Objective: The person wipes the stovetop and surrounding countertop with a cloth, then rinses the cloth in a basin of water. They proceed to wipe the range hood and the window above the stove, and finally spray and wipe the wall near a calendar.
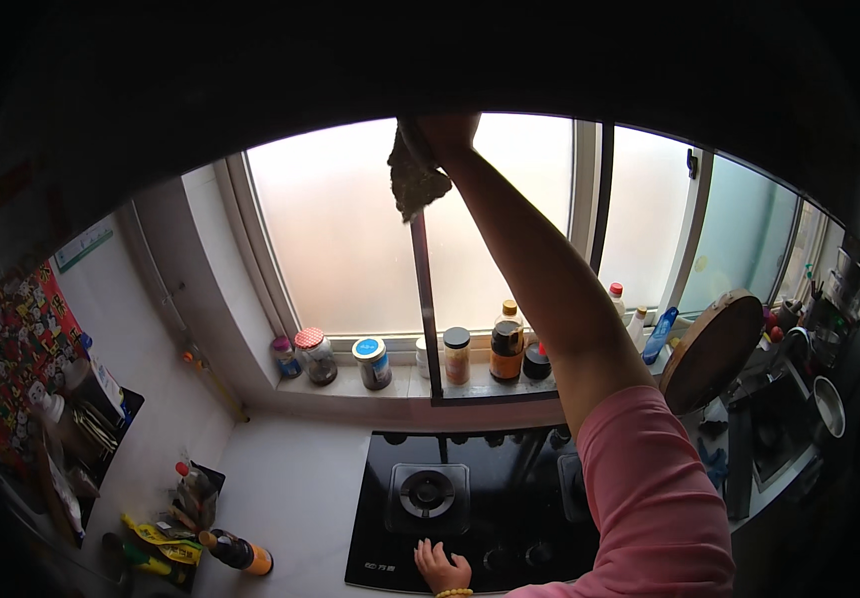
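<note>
My right hand (454, 134) is raised high in front of the window, partly lost in the dark area above, and grips a dark, crumpled cloth (418, 183) that hangs down. The bare forearm and pink sleeve cross the view from lower right. Down at the front edge of the black glass gas cooktop (519, 489), my left hand (445, 566) rests palm down with its fingers a little apart, holding nothing. A yellow bead bracelet (454, 593) circles that wrist. Just beyond the left hand is a round burner (427, 493); my right arm covers part of another.
Jars (373, 362) and sauce bottles (507, 344) line the sill under the frosted window (340, 247). A dark upright bar (425, 306) stands before it. At left are a bottle (237, 552) and wall rack (112, 448); at right, a round wooden board (712, 351) leans near a sink (780, 433).
</note>
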### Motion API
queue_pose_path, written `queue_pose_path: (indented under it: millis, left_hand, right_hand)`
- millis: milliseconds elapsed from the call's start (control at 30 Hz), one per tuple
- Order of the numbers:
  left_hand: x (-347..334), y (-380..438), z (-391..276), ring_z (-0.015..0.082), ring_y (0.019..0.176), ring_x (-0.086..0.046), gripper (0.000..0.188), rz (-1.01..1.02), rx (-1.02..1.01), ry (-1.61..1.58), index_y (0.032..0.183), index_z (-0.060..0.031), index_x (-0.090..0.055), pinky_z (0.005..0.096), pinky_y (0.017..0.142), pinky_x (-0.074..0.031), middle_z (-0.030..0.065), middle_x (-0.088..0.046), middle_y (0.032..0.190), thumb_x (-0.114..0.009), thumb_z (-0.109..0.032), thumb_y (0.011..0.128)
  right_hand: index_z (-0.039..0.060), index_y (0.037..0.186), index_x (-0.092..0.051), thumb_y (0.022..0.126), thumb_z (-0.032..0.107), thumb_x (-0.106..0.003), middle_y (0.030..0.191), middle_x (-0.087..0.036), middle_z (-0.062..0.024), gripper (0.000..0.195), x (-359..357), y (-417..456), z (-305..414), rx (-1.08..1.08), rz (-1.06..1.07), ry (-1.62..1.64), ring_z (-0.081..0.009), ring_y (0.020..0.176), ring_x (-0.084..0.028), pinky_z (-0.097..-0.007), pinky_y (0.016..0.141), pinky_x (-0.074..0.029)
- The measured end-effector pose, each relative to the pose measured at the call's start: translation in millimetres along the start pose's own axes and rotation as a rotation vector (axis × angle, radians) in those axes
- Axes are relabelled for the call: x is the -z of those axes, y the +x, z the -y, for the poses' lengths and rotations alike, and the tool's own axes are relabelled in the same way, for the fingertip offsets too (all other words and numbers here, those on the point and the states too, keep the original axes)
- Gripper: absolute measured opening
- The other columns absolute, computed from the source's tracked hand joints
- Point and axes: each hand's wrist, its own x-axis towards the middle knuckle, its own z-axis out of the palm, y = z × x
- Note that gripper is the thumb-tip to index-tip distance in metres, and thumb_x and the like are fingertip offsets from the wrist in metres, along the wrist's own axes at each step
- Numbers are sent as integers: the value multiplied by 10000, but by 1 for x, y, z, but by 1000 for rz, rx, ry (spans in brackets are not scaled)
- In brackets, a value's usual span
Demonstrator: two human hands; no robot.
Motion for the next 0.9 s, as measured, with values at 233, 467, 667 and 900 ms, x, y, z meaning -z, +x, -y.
queue_pose_path:
  millis: [233,467,667,900]
  left_hand:
    - [3,4,-4,459,1228,-476,360,-74,-30,23,1071,45,-598,560,1078,-364,265,-554,1252,-609,-99,741]
    - [-1,0,-3,458,1227,-476,348,-90,-27,16,1064,41,-605,560,1072,-370,263,-555,1253,-615,-98,745]
    - [0,0,-5,454,1229,-477,341,-90,-29,18,1057,44,-609,554,1073,-370,261,-559,1252,-615,-100,748]
    - [-1,0,-6,464,1215,-483,328,-103,-29,6,1056,46,-613,555,1067,-373,262,-562,1254,-607,-91,758]
  right_hand:
    - [12,899,-637,869,182,-654,743,-678,-134,174,11,-5,27,-241,125,307,-255,658,-688,-374,591,-560]
    - [-1,964,-568,889,88,-631,718,-644,-114,132,57,-16,24,26,-91,404,-223,615,-656,-314,554,-529]
    - [8,945,-557,911,86,-613,762,-618,-73,102,65,-8,37,6,-303,643,-149,664,-597,-299,610,-489]
    - [-38,1364,-257,934,79,-504,1244,-318,-266,510,41,-18,124,60,-337,800,-420,1134,-378,-556,997,-339]
